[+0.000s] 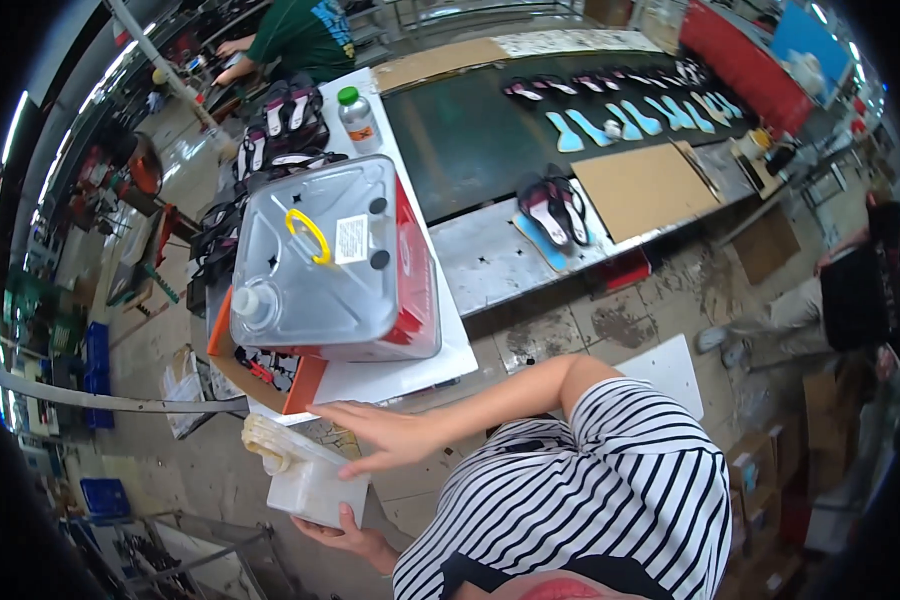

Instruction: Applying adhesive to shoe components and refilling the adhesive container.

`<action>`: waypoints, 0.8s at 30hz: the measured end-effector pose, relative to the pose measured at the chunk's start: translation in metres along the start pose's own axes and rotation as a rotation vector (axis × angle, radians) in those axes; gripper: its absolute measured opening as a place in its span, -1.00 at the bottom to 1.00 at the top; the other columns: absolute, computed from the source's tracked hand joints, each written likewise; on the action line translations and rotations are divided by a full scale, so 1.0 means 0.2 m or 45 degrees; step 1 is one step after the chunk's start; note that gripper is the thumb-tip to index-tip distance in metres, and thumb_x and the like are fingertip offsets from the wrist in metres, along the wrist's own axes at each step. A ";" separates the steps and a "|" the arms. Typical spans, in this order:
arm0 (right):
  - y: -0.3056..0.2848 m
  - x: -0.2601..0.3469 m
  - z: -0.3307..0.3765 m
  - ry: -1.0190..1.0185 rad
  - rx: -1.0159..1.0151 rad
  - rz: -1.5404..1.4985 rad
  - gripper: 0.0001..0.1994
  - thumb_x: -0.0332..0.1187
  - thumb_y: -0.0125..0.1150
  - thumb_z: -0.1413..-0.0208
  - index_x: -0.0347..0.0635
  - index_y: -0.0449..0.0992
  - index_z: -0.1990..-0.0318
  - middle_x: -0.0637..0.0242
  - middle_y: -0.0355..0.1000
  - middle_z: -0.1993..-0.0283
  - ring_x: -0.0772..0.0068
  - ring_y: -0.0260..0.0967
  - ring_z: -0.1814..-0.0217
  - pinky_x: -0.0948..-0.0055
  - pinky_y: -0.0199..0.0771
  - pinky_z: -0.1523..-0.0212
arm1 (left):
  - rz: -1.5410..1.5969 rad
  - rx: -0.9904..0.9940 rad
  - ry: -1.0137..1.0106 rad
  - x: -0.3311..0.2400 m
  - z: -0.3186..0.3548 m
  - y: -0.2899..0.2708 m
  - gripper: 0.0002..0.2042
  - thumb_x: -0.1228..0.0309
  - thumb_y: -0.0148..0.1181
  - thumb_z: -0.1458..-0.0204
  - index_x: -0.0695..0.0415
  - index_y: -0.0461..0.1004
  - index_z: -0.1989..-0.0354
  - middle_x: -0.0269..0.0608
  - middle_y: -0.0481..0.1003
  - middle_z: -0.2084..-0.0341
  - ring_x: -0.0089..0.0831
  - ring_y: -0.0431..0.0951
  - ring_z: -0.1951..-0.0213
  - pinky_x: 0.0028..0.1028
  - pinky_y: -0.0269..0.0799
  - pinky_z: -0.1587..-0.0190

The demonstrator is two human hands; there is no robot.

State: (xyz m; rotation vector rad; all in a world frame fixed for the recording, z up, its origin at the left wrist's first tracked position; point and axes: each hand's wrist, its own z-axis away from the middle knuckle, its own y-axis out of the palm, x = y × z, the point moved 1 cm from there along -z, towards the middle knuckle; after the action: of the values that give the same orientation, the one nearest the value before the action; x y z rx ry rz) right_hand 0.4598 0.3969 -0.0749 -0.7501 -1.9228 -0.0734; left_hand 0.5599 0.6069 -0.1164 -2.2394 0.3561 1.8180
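Observation:
A white plastic jug (pixel 315 488) is tilted in front of me, below the table's near corner. Its mouth and neck are caked with a yellowish crust. My left hand (pixel 342 538) supports it from below, with the thumb up on its side. My right hand (pixel 395 438) lies alongside the jug's upper edge, fingers stretched out and the thumb against its side. Just beyond, on the white table, stands a large square tin (pixel 315 270) with a grey top, red side, yellow handle and pale cap. An orange-edged box (pixel 305 388) sits partly under or beside the tin.
A bottle with a green cap (pixel 355 118) stands behind the tin. Dark sandals (pixel 557 207) and pale blue insoles (pixel 640 118) lie along the green conveyor (pixel 450 150). Cardboard (pixel 645 190) covers part of its edge. A person in green (pixel 305 40) works at the far left; another stands at right.

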 end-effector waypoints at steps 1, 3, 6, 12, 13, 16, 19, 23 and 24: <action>0.07 -0.02 -0.03 0.011 -0.019 0.021 -0.21 -0.21 0.22 -0.09 -0.31 -0.11 -0.35 -0.02 0.10 -0.27 0.12 0.13 -0.28 0.27 0.17 -0.24 | 0.026 0.064 0.044 0.01 -0.01 -0.02 -0.12 0.43 0.29 0.22 0.14 -0.07 -0.33 0.08 0.12 -0.22 -0.02 0.22 -0.19 -0.09 0.21 -0.19; 0.17 -0.04 -0.06 0.360 0.273 -1.006 -0.10 -0.16 0.24 -0.06 -0.32 -0.23 -0.37 0.02 0.04 -0.32 0.19 -0.01 -0.37 0.29 0.04 -0.31 | 0.030 0.146 0.065 -0.02 0.02 0.00 -0.12 0.44 0.28 0.19 0.14 -0.10 -0.34 0.07 0.08 -0.23 -0.04 0.18 -0.21 -0.12 0.16 -0.21; 0.30 -0.02 -0.02 0.290 0.248 -0.868 -0.10 -0.23 0.28 -0.01 -0.33 -0.20 -0.37 0.05 -0.03 -0.37 0.23 -0.11 -0.41 0.30 -0.04 -0.34 | 0.002 0.260 0.125 -0.10 0.06 -0.03 -0.10 0.45 0.28 0.15 0.13 -0.18 -0.36 0.05 0.03 -0.26 -0.08 0.13 -0.25 -0.15 0.10 -0.25; 0.47 0.00 0.11 0.158 0.116 -0.443 -0.10 -0.35 0.26 0.15 -0.33 -0.13 -0.35 0.08 0.04 -0.31 0.21 -0.07 -0.40 0.33 -0.10 -0.36 | -0.040 0.362 -0.078 0.03 0.05 -0.25 0.07 0.52 0.41 0.27 0.15 -0.31 -0.36 0.06 0.00 -0.26 -0.12 0.07 -0.27 -0.22 0.04 -0.28; 0.47 0.02 0.12 0.161 0.146 -0.429 -0.12 -0.38 0.24 0.16 -0.33 -0.11 -0.34 0.09 0.05 -0.29 0.23 -0.04 -0.38 0.34 -0.09 -0.36 | -0.026 0.429 -0.061 0.02 0.04 -0.25 0.07 0.54 0.42 0.29 0.17 -0.29 -0.36 0.05 0.01 -0.25 -0.14 0.09 -0.26 -0.25 0.04 -0.27; 0.50 -0.02 0.11 0.255 0.240 -0.417 -0.17 -0.40 0.23 0.16 -0.33 -0.04 -0.32 0.08 0.15 -0.23 0.21 0.07 -0.32 0.33 0.00 -0.32 | 0.097 0.409 -0.189 0.05 0.02 -0.29 -0.01 0.54 0.42 0.27 0.17 -0.18 -0.32 0.00 0.07 -0.20 -0.16 0.14 -0.22 -0.28 0.09 -0.23; 0.30 0.03 -0.08 0.044 -0.025 0.317 -0.40 -0.38 0.27 0.14 -0.33 0.28 -0.13 0.09 0.31 -0.10 0.13 0.23 -0.19 0.30 0.20 -0.21 | 0.315 0.325 -0.532 0.07 0.03 -0.33 -0.07 0.55 0.43 0.29 0.17 -0.10 -0.26 -0.04 0.12 -0.15 -0.20 0.19 -0.18 -0.30 0.14 -0.20; -0.37 0.11 -0.48 -0.064 -0.977 0.700 -0.66 -0.35 0.27 0.05 -0.26 0.48 0.09 0.09 0.40 0.20 0.15 0.35 0.13 0.26 0.35 0.08 | 0.247 0.155 -0.356 0.22 0.10 -0.36 -0.07 0.52 0.45 0.31 0.17 -0.08 -0.24 -0.05 0.15 -0.12 -0.23 0.22 -0.14 -0.30 0.20 -0.16; -0.55 0.07 -0.55 0.098 -0.925 1.016 -0.57 -0.32 0.34 0.13 -0.30 0.46 0.06 0.02 0.33 0.11 0.08 0.32 0.04 0.24 0.31 0.01 | 0.250 0.147 -0.335 0.21 0.10 -0.35 -0.05 0.50 0.48 0.36 0.19 -0.07 -0.22 -0.03 0.18 -0.09 -0.23 0.23 -0.13 -0.30 0.20 -0.16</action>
State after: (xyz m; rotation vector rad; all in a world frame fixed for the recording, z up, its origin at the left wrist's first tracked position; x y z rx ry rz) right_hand 0.4859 0.2744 0.0193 -1.9144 -1.3777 -0.3061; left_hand 0.5734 0.6769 -0.1604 -1.9165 0.6301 2.1001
